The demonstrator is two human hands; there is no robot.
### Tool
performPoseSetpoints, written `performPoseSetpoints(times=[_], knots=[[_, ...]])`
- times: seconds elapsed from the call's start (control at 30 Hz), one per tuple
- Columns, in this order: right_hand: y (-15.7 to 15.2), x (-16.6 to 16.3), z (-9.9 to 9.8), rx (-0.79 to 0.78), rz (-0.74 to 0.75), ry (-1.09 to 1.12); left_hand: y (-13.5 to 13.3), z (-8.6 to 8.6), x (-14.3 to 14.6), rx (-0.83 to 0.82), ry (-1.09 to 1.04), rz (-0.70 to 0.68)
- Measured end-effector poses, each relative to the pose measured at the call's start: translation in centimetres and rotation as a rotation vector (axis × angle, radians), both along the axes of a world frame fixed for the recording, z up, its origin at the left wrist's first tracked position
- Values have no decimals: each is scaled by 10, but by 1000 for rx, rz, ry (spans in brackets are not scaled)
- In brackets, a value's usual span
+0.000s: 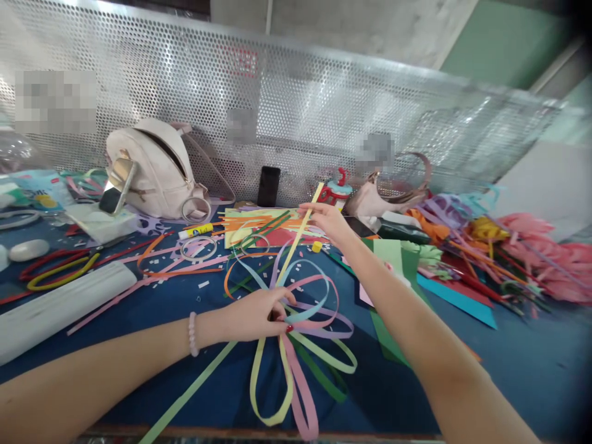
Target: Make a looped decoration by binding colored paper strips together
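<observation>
My left hand [261,313], with a beaded bracelet [193,334] on its wrist, pinches the centre of a looped paper-strip flower [303,394]. Pink, yellow, green, blue and purple loops fan out from that pinch, mostly to the right and toward me. Farther up, my right hand [324,217] has its fingers closed on a pale yellow paper strip [300,237], which slants from the flower's centre up past the fingertips. A long light green strip [192,391] runs from under my left hand to the table's front edge.
On the blue table [185,364] lie a glue stick [196,231], tape rings [198,248] and orange strips [252,223]. A white backpack [152,172] and a phone [269,186] stand by the perforated metal panel [314,111]. Colored paper [456,299] and crepe flowers [555,259] lie right; a white roll [69,308] left.
</observation>
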State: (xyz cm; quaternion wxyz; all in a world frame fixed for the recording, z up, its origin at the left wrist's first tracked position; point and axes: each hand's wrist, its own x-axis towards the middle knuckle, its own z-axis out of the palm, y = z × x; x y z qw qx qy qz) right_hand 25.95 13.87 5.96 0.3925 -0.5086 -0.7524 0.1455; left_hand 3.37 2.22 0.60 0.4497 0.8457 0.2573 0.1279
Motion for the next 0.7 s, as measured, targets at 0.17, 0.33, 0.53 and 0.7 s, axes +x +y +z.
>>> performPoseSetpoints(times=[0.17,0.33,0.53,0.7], knots=[[-25,-5,19,53,135,262,-1,2,-1,7,-75,32],[-69,-31,26,-62,405,317,0,15,-4,60,-301,198],[-100,-50,34,-76,480,-137,8,40,-11,180,-377,437],[-100,-49,36,81,425,-377,14,45,-15,196,-432,477]])
